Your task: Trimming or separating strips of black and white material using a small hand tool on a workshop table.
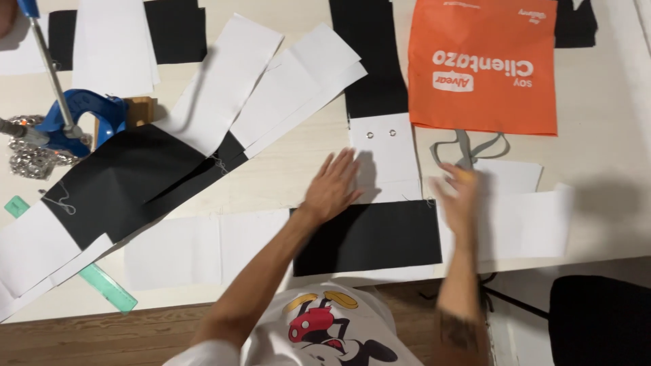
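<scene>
My left hand [333, 183] lies flat with fingers spread on a white fabric panel [385, 154] that carries two metal eyelets [381, 133]. That panel joins a black fabric strip above [369, 61] and a black panel below [373, 236]. My right hand [458, 196] is blurred by motion over white fabric pieces [522, 217], close to grey scissors handles [468, 146]; something small and yellow-orange shows at its fingertips, and I cannot tell whether it grips it.
An orange bag [483, 64] lies at the back right. A blue eyelet press [74, 115] with a pile of metal rings [30, 159] stands at the left. Black and white fabric strips [224, 88] cover the table; a green ruler [105, 288] sits near the front edge. A dark chair [600, 318] is at the lower right.
</scene>
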